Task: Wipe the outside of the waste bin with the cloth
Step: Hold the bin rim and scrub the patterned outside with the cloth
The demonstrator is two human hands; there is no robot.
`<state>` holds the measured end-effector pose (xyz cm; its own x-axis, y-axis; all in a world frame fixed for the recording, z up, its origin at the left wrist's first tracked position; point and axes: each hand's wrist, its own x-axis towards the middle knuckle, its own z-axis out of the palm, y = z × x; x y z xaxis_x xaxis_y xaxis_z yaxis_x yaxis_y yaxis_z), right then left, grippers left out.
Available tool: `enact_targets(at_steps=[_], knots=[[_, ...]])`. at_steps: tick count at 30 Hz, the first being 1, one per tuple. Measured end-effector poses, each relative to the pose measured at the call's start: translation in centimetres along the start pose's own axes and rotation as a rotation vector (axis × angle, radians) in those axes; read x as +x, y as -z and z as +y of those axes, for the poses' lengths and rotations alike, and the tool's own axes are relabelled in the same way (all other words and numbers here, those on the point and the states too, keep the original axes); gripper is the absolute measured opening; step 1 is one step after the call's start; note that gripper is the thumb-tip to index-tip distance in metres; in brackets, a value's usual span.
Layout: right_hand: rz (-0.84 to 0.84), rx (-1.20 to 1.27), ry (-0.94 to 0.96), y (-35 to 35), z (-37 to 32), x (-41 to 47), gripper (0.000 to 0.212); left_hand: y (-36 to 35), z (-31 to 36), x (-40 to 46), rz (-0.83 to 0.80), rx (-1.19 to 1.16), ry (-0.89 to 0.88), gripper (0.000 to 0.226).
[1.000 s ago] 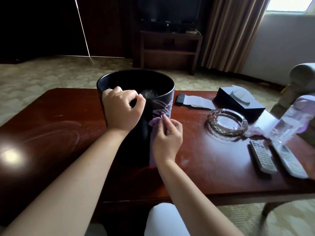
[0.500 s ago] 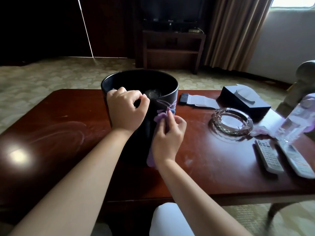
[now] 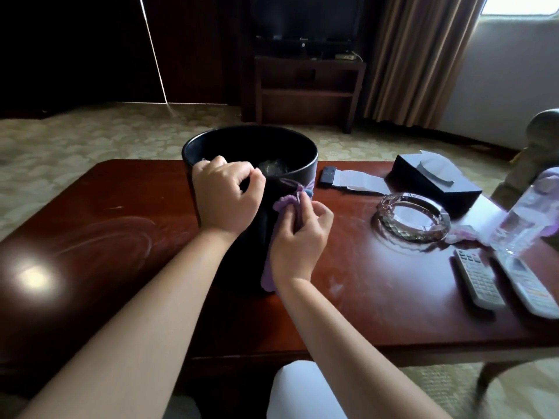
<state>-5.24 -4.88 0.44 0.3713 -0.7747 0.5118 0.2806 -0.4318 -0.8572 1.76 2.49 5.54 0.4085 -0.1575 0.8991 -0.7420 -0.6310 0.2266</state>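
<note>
Wooden table [image 3: 378, 282] — one bin [image 3: 305, 164], two remotes [image 3: 479, 281]

We seem to be in a hotel room, or a sitting room furnished much like one. We sit at a low, polished dark wood desk [image 3: 378, 285] on a pale patterned carpet [image 3: 90, 131]. Against the far wall a flat television [image 3: 305, 16] stands on a dark wooden stand [image 3: 305, 86] with an open shelf. Heavy brown curtains [image 3: 420, 55] hang beside a bright window [image 3: 520, 4]. On the desk we see a cut-glass ashtray [image 3: 411, 219], a black tissue box [image 3: 435, 182], two remote controls [image 3: 478, 279] and a clear plastic bottle [image 3: 520, 219]. A grey upholstered armchair [image 3: 541, 128] shows at the right edge.
</note>
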Motion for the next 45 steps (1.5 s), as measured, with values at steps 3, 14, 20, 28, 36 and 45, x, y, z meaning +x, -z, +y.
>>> enact_targets(at_steps=[3, 14, 20, 28, 36, 45], knots=[[-0.048, -0.034, 0.123, 0.1, -0.3, -0.5, 0.03, -0.1, 0.0, -0.1, 0.0, 0.0, -0.01, 0.036], [-0.022, 0.021, 0.122, -0.2, -0.9, 1.8, 0.023, -0.1, -0.1, -0.1, 0.01, -0.038, 0.016, 0.04], [-0.086, -0.023, 0.306, -0.1, -1.1, 0.7, 0.024, -0.2, -0.3, -0.2, 0.022, -0.029, -0.007, 0.043], [-0.016, 0.054, 0.1, -0.2, -1.1, 0.8, 0.022, 0.0, 0.0, 0.0, 0.04, -0.061, 0.028, 0.043], [-0.077, -0.064, -0.236, 0.7, 1.5, -1.0, 0.027, -0.5, 0.1, 0.0, 0.043, -0.053, 0.027, 0.045], [-0.023, -0.033, -0.301, 0.5, 2.1, -0.6, 0.024, -0.6, 0.2, -0.1, 0.058, -0.03, 0.08, 0.039]])
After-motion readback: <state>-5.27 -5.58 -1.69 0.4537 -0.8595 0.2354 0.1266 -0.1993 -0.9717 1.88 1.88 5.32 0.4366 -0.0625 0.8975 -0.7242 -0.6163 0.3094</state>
